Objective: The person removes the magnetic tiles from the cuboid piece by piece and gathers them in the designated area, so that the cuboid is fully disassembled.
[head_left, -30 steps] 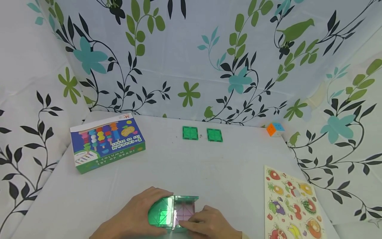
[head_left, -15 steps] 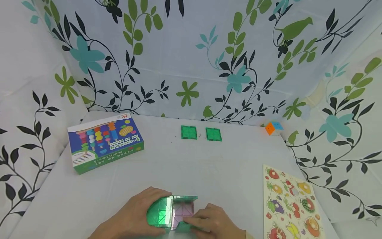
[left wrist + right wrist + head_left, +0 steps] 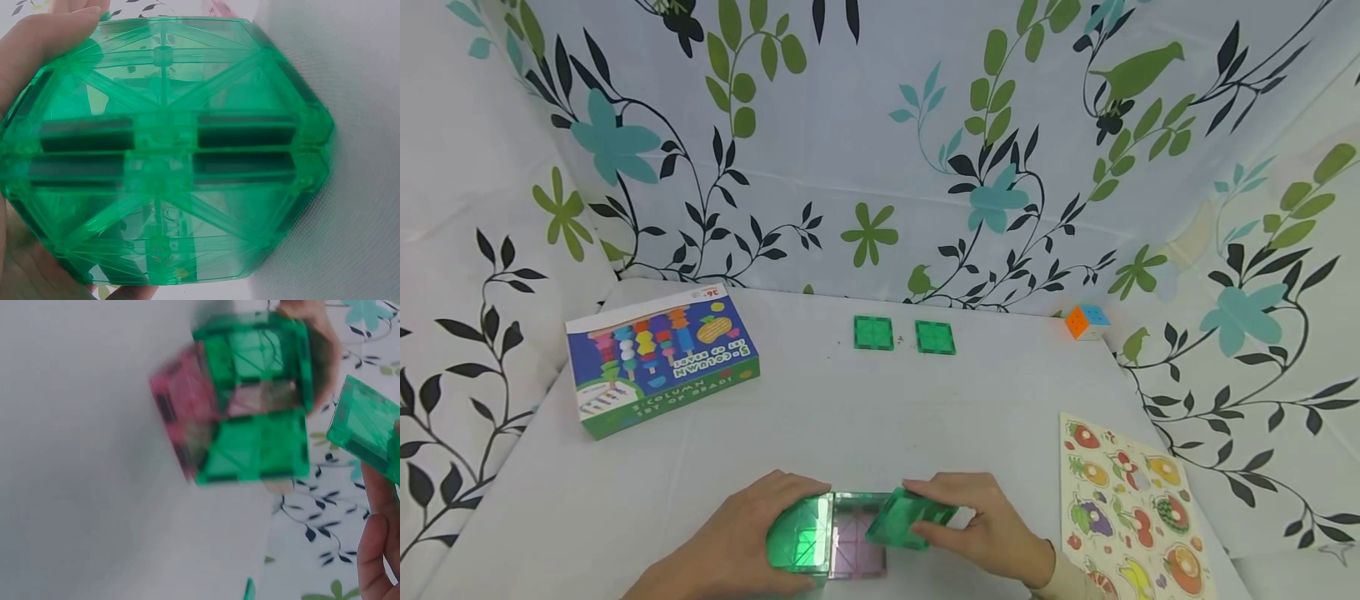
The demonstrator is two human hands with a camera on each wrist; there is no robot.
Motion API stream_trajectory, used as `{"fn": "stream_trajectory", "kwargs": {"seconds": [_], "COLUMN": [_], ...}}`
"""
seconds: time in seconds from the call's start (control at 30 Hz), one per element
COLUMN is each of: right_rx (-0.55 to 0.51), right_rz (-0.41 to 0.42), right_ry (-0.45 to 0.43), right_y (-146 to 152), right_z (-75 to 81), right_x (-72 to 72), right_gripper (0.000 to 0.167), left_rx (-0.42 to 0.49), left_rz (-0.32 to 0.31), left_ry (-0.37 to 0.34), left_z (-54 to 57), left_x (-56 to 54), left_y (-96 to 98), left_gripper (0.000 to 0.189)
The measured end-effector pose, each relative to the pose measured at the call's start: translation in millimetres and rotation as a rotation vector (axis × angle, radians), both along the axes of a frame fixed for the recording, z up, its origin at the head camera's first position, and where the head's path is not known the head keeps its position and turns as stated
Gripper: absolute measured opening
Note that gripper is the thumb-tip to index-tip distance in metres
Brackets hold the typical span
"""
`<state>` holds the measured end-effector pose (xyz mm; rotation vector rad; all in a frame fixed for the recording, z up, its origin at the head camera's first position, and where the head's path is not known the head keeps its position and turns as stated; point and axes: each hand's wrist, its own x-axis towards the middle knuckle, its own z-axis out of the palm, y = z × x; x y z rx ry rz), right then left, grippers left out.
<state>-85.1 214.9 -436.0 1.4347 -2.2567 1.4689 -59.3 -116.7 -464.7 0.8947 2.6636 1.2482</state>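
Observation:
My left hand (image 3: 737, 533) grips the left side of a hollow box of see-through green magnetic tiles (image 3: 796, 533) on the white table. A pink tile (image 3: 859, 550) adjoins it on the right, with another green tile (image 3: 859, 498) standing along its far edge. My right hand (image 3: 981, 518) pinches a loose green magnetic tile (image 3: 901, 518) between thumb and fingers, tilted above the right side of the pink tile. The left wrist view looks closely at two green tiles (image 3: 162, 81) meeting at a seam. In the right wrist view, the box's open interior (image 3: 256, 353) shows, blurred.
Two flat green square tiles (image 3: 873, 332) (image 3: 935, 337) lie near the back of the table. A boxed bead set (image 3: 662, 358) rests at back left. A small puzzle cube (image 3: 1086, 322) sits at the back right corner. A fruit-picture sheet (image 3: 1131, 508) lies at right.
My right hand has moved up and right from the near side of the pink tile, lifting a green tile that stood there. My left hand keeps its grip on the box.

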Motion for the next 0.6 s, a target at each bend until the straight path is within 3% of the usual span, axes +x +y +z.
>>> {"fn": "stream_trajectory", "kwargs": {"seconds": [0.13, 0.27, 0.4, 0.6], "right_rx": [0.004, 0.004, 0.018, 0.124], "right_rz": [-0.068, -0.138, -0.208, -0.442], "right_ry": [-0.055, -0.136, -0.231, -0.455], "right_y": [17, 40, 69, 109], "right_z": [17.2, 27.1, 29.0, 23.6], "right_x": [-20.2, -50.4, -85.9, -133.3], "right_gripper": [0.058, 0.054, 0.053, 0.056], "left_rx": [0.006, 0.022, 0.031, 0.036], "left_rz": [0.001, -0.008, -0.018, -0.029], "left_ry": [0.002, -0.001, -0.036, -0.116], "left_z": [-0.8, -1.7, -2.0, -0.7], "left_x": [0.4, -0.2, -0.2, 0.2], "left_y": [0.0, -0.6, -1.4, -2.1], "left_gripper": [0.076, 0.076, 0.078, 0.079]}}
